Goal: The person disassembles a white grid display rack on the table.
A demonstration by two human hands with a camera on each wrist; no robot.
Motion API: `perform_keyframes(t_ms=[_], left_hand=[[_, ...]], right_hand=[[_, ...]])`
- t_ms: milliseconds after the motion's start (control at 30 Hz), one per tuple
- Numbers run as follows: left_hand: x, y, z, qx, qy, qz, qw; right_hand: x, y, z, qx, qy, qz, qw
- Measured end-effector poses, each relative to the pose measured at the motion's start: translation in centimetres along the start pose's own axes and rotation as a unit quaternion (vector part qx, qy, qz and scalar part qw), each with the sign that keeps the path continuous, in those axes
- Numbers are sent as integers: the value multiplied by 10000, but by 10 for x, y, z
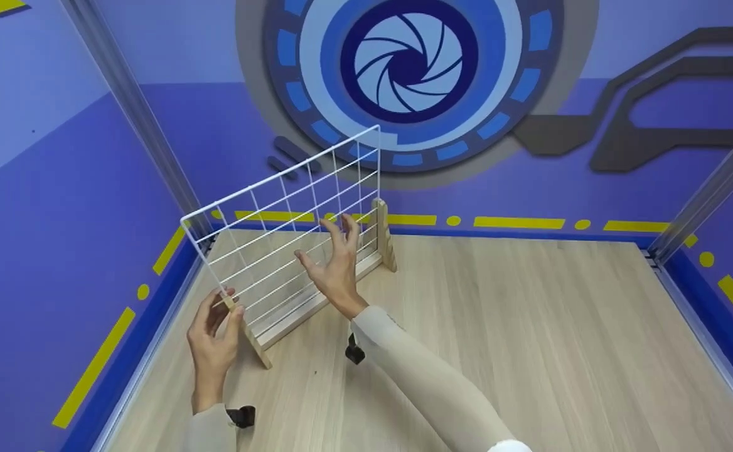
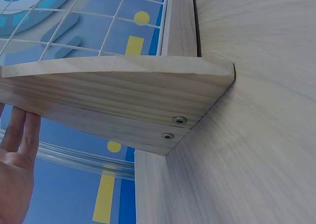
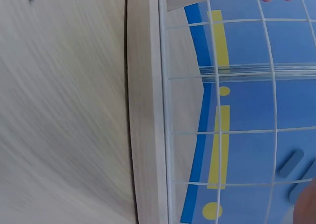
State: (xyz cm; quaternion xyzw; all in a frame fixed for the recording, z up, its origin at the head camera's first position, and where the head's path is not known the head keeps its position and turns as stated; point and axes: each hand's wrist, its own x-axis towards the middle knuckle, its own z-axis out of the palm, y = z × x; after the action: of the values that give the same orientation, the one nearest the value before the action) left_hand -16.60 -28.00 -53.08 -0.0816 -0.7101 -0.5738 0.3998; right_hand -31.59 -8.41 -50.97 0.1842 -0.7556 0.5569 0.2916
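L hand [image 1: 213, 342]: thumb one side, fingertips the other, pinching upper part of the near wooden end [image 1: 256, 346]; grip is high on the wood, prob. to steady the frame w/o fingers in the wires. L wrist view has fingers going behind same piece, tips hidden. R hand [image 1: 335, 270]: fingers spread, lightly bent, thumb apart, gripping nothing; sits in front of the wire grid [image 1: 250, 188], contact w/ wires can't tell; R wrist view gets only a sliver of it at the edge. Likely placed there to guard or adjust the grid, L hand doing the actual holding. Grid = white wire, approx. upright betw. near end and far wooden end [image 1: 384, 235], L part of table [image 1: 498, 326], running diag. from near L toward the back. Its lower edge lies along the bottom rail [image 1: 304, 317], which spans betw. the ends, presumably seat + brace so grid needn't rely on hands alone. Two bolts [image 2: 179, 120] low on near end's outer face, prob. fixing the parts together. Near end's foot meets tabletop, so table seems to bear the weight. Further out: pale sleeves [image 1: 429, 370]; small black device [image 1: 355, 350] by R cuff, second device [image 1: 241, 416] by L cuff, maybe wrist cam mounts. Beyond: metal post [image 1: 134, 107] at back L, blue wall [image 1: 197, 138] w/ round aperture motif [image 1: 408, 66].
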Motion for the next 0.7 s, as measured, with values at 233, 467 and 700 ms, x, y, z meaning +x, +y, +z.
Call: perform_keyframes(t_ms=[233, 467, 700], left_hand=[[-1, 0, 2, -19, 59, -9, 10000], [0, 0, 2, 67, 74, -36, 9999], [0, -1, 2, 61, 40, 159, 9998]], right_hand=[[1, 6, 0, 6, 1, -82, 10000], [3, 6, 2, -47, 152, -146, 9998], [6, 5, 0, 7, 201, -162, 9997]])
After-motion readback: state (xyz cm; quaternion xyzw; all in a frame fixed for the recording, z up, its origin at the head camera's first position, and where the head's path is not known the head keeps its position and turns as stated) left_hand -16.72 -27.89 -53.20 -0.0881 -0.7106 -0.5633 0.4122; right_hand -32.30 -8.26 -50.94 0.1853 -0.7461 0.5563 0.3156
